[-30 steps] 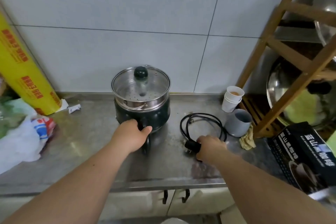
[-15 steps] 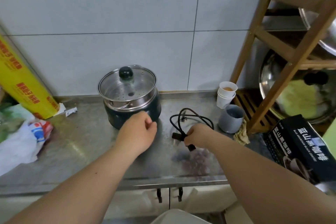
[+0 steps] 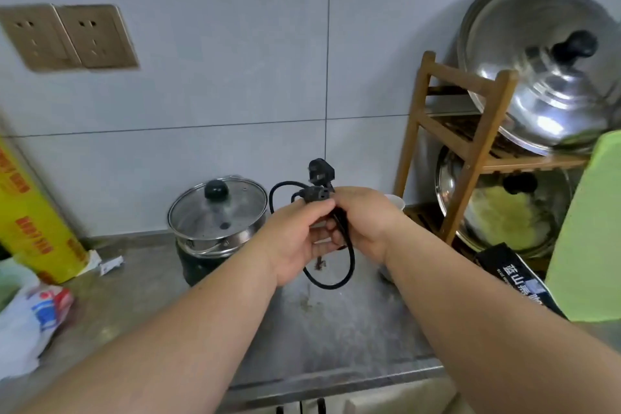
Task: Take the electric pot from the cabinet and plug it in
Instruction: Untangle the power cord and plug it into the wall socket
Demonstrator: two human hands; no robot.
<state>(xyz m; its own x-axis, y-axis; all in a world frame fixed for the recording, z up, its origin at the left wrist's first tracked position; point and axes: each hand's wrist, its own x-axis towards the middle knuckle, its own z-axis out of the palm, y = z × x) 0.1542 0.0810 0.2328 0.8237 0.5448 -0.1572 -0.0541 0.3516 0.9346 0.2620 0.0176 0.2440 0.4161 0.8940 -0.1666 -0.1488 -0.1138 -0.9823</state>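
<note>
Sockets [image 3: 69,37] high on the wall at far left, two plates side by side, both unoccupied, so plugging in is not done. Electric pot [image 3: 217,225] already out of the cabinet, upright on the desk [image 3: 336,319] against the tiled wall, glass lid on with knob pointing straight up; long axis vertical. No cord seen attached to the pot from this view. Left hand [image 3: 295,242] raised above the desk just right of the pot, its fingers [image 3: 319,208] pinched on the appliance connector end of the black power cord [image 3: 342,262]. Right hand [image 3: 363,218] touching the left, fingers curled around the same cord bundle. Cord hangs in loops below and behind both hands, off the desk; wall plug [image 3: 321,171] sticks up above the hands, whether its prongs face the wall I cannot tell. Left to do, as judged: uncoil, fit connector to pot, carry plug leftward to a socket. Wooden rack [image 3: 470,131] at right not involved.
</note>
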